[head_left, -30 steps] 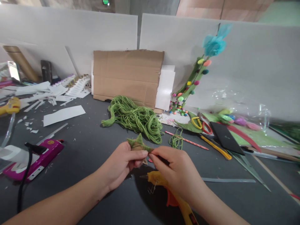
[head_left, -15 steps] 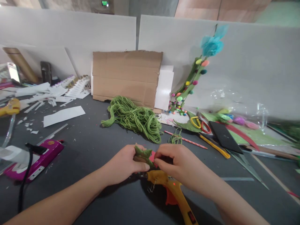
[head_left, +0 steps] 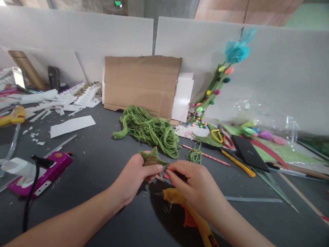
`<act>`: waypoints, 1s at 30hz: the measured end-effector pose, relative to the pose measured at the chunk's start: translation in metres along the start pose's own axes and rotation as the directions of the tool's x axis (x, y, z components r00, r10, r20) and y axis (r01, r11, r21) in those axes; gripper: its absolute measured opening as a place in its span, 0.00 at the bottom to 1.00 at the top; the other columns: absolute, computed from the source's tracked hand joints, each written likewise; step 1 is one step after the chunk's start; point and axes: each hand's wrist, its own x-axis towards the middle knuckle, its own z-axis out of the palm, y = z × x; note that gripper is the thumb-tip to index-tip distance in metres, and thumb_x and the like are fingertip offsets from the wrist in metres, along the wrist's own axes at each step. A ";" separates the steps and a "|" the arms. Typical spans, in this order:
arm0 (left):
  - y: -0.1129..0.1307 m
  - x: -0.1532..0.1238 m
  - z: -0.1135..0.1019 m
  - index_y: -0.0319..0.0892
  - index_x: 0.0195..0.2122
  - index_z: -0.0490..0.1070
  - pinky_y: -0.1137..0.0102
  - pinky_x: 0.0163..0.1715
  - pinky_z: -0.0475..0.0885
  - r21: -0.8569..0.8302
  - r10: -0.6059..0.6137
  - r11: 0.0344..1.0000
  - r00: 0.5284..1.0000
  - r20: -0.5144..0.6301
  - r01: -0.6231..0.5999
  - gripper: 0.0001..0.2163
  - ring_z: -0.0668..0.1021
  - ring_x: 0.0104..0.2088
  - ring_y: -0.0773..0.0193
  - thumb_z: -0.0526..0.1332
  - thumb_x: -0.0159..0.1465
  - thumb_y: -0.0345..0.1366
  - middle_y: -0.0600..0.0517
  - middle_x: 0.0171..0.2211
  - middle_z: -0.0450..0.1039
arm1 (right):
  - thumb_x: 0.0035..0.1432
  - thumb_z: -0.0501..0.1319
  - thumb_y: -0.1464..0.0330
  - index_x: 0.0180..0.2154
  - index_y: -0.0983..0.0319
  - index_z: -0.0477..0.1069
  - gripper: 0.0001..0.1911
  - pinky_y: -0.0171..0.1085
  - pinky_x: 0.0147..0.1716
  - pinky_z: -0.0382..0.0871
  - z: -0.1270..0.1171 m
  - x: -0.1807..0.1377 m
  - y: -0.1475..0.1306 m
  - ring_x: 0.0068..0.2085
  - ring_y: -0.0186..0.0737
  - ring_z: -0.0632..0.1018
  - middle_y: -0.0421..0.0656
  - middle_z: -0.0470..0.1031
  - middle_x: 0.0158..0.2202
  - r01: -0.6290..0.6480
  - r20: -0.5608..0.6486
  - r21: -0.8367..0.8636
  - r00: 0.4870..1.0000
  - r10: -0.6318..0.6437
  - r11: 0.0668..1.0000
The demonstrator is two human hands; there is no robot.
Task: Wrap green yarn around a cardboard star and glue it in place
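Note:
My left hand [head_left: 138, 171] is closed on a green felt piece [head_left: 153, 158] with pointed corners, its thumb lying along the near side. My right hand [head_left: 191, 178] is pinched at the right tip of that piece; what lies between its fingertips is too small to make out. Beneath the right hand a yellow hot glue gun [head_left: 173, 195] with an orange trigger lies on the dark table, nozzle to the left. Small red scraps [head_left: 167, 176] show between the hands. Beyond them lies a heap of green yarn [head_left: 149, 130].
Cardboard [head_left: 141, 85] leans at the back. Right of it stands a pompom-covered green stem with a blue flower [head_left: 236, 51]. Scissors [head_left: 222, 137], a yellow cutter [head_left: 239, 163], a black phone-like slab [head_left: 249, 152] and a pencil [head_left: 205, 154] lie right. A magenta power strip [head_left: 51, 175] lies left.
The green felt piece has been raised and tilted in my left hand, moving slightly away from the glue gun. My right fingers have come to its right tip. The camera view has shifted slightly.

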 end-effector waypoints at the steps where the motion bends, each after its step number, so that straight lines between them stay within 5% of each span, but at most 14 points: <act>1: 0.000 0.000 0.000 0.39 0.25 0.64 0.76 0.21 0.54 -0.061 -0.004 0.998 1.000 0.021 0.005 0.07 0.60 0.19 0.74 0.63 0.52 0.29 0.60 0.17 0.59 | 0.59 0.52 0.70 0.27 0.62 0.72 0.13 0.32 0.27 0.59 0.000 0.001 0.000 0.28 0.34 0.70 0.40 0.71 0.25 -0.010 0.008 0.042 1.000 0.010 0.999; 7: -0.001 -0.002 -0.001 0.37 0.27 0.67 0.77 0.20 0.53 -0.197 -0.060 0.976 0.986 0.156 0.090 0.07 0.60 0.18 0.76 0.66 0.51 0.29 0.59 0.18 0.60 | 0.56 0.54 0.69 0.21 0.64 0.70 0.13 0.30 0.23 0.58 -0.010 0.007 0.003 0.25 0.32 0.67 0.36 0.65 0.20 -0.110 0.131 0.253 0.988 0.078 0.961; 17: 0.002 -0.001 -0.002 0.38 0.28 0.69 0.75 0.19 0.54 0.206 -0.104 0.977 0.957 0.269 0.048 0.05 0.62 0.19 0.73 0.64 0.50 0.28 0.59 0.19 0.63 | 0.53 0.55 0.74 0.23 0.63 0.70 0.09 0.29 0.24 0.57 -0.032 0.003 0.004 0.26 0.31 0.68 0.36 0.68 0.23 -0.082 0.229 0.114 0.972 0.054 0.990; 23: 0.005 -0.002 0.004 0.40 0.24 0.64 0.75 0.20 0.54 0.320 -0.061 0.947 0.996 0.062 0.038 0.05 0.62 0.19 0.72 0.61 0.51 0.27 0.61 0.17 0.61 | 0.54 0.55 0.72 0.23 0.62 0.69 0.09 0.31 0.22 0.53 -0.027 -0.002 -0.004 0.24 0.33 0.66 0.38 0.68 0.23 -0.021 0.102 -0.127 0.994 0.034 0.992; 30: 0.006 -0.002 0.004 0.40 0.23 0.63 0.75 0.21 0.54 0.164 0.018 0.986 0.998 -0.055 -0.008 0.06 0.61 0.18 0.72 0.62 0.52 0.29 0.60 0.16 0.63 | 0.58 0.53 0.72 0.24 0.62 0.68 0.11 0.31 0.23 0.54 -0.015 -0.004 -0.008 0.25 0.34 0.67 0.39 0.67 0.22 0.050 0.036 -0.178 0.998 -0.045 0.983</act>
